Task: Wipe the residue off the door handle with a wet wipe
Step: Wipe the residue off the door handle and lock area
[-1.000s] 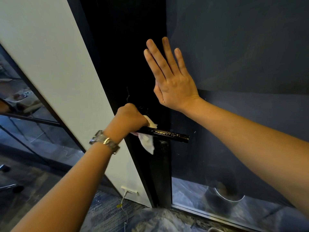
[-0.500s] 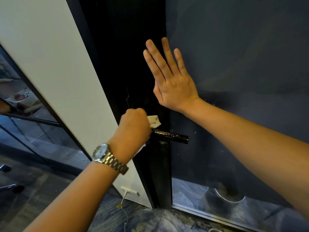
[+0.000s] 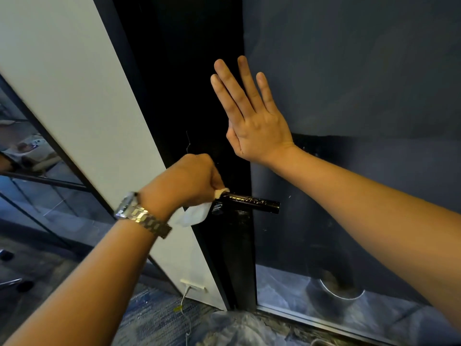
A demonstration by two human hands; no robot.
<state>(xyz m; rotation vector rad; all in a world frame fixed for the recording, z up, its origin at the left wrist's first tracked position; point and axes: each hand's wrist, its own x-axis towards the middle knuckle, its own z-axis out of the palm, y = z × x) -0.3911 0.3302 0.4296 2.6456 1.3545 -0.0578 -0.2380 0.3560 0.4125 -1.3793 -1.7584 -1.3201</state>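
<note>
Left hand [image 3: 189, 181] pinches the wipe [image 3: 194, 216], probably floppy, round the stiff handle [image 3: 252, 202]; right hand [image 3: 254, 126] flat on the door [image 3: 349, 71].

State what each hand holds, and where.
Left hand grips the wet wipe by its bunched top, against the door handle; right hand holds nothing, flat on the door.

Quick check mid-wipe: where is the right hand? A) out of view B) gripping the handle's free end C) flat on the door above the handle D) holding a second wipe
C: the right hand lies flat, fingers straight, on the door above the door handle; the left hand grips the wet wipe at the handle's left end.
</note>
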